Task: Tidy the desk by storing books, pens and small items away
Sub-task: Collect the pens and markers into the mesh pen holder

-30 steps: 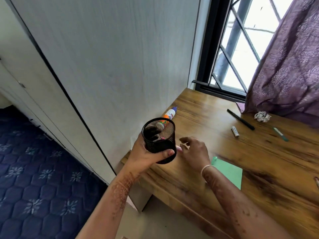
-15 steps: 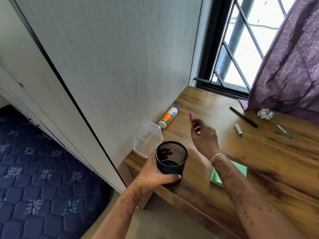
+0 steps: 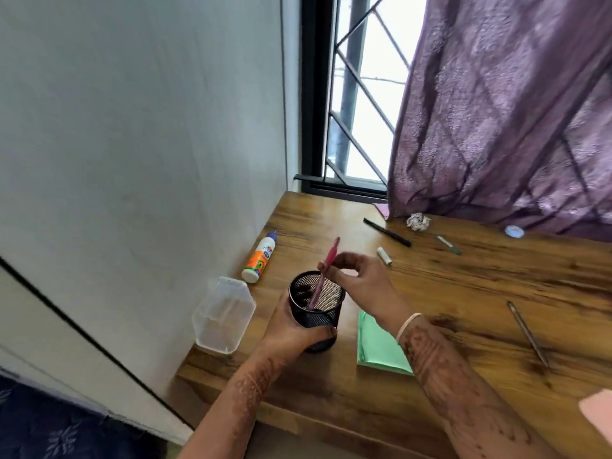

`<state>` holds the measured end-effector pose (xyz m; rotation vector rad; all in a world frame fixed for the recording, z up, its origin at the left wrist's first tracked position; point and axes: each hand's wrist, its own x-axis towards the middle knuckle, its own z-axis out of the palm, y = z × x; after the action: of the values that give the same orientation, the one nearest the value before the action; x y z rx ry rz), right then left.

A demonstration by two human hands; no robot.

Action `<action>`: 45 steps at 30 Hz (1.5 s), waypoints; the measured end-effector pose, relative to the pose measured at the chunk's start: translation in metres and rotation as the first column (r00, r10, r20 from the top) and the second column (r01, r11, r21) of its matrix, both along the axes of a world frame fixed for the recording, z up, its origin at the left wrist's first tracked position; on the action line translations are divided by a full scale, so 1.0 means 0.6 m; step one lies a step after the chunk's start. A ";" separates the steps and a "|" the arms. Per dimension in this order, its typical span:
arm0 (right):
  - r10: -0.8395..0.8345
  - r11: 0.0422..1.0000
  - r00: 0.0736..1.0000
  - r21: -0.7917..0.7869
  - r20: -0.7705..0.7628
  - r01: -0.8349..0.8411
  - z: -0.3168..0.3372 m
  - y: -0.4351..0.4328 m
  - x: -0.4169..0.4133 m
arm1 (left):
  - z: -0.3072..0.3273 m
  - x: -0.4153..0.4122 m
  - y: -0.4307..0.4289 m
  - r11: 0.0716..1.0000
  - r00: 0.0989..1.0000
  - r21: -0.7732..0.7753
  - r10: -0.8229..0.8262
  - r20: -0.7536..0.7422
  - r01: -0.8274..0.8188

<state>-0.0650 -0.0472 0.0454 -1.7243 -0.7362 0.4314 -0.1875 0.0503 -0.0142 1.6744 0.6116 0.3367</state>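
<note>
My left hand point(image 3: 291, 329) grips a black mesh pen cup point(image 3: 316, 306) that stands on the wooden desk point(image 3: 463, 293) near its left front corner. My right hand point(image 3: 361, 279) pinches a pink pen point(image 3: 326, 270) whose lower end is inside the cup while its top sticks out above the rim. Loose on the desk lie a black pen point(image 3: 386, 231), a green pen point(image 3: 448, 245), a small white cap-like stick point(image 3: 384, 255), a dark pencil point(image 3: 526, 332) and a green notepad point(image 3: 377, 346).
A clear plastic box point(image 3: 223, 314) and a glue bottle point(image 3: 260, 258) lie along the wall at the left. A crumpled paper ball point(image 3: 418, 221) and a small blue disc point(image 3: 514, 231) sit by the purple curtain point(image 3: 503, 111). Something pink point(image 3: 599, 415) shows at the right edge.
My left hand has set the cup down upright on the desk. My right hand, which lifted the pink pen off the desk, has brought it back and lowered its tip into the cup.
</note>
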 end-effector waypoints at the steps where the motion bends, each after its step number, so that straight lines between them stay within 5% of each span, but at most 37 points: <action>1: -0.016 1.000 1.000 -0.020 0.005 0.016 -0.002 -0.006 0.004 | 0.002 0.009 0.001 1.000 1.000 -0.011 -0.018 0.014 0.018; 12: -0.181 0.983 0.981 0.022 -0.073 0.183 -0.016 -0.050 0.054 | -0.012 0.104 -0.010 0.979 0.981 -0.103 -0.164 0.102 0.175; 20: -0.206 0.969 0.958 0.091 -0.201 0.228 -0.025 -0.030 0.171 | -0.018 0.199 0.007 0.993 0.991 -0.001 -0.119 0.064 0.119; 25: -0.478 0.826 0.866 -0.261 0.146 0.500 -0.082 -0.041 0.274 | -0.020 0.246 0.014 0.996 0.994 -0.010 -0.083 0.070 0.084; 30: -0.375 0.652 0.830 -0.519 0.413 0.553 -0.112 -0.035 0.334 | -0.023 0.282 0.019 0.998 0.997 -0.043 -0.046 0.062 0.048; 34: -0.338 0.553 0.790 -0.572 0.511 0.606 -0.130 -0.041 0.364 | -0.021 0.298 0.022 0.996 0.997 -0.070 -0.048 0.054 0.051; 39: -0.293 0.590 0.776 -0.533 0.558 0.606 -0.148 -0.051 0.378 | -0.010 0.304 0.024 0.995 0.996 -0.074 -0.069 0.063 0.074; 41: -0.407 0.686 0.792 -0.419 0.455 0.594 -0.147 -0.055 0.376 | -0.005 0.303 0.021 0.994 0.995 -0.074 -0.077 0.061 0.082; 45: -0.612 0.791 0.791 -0.020 0.015 0.612 -0.104 -0.069 0.363 | 0.001 0.292 0.015 0.990 0.992 -0.075 -0.119 0.046 0.122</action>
<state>0.1526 -0.0885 -0.0171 -1.8722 -0.1377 -0.0231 -0.0122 0.0593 -0.0136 1.6181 0.4848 0.2567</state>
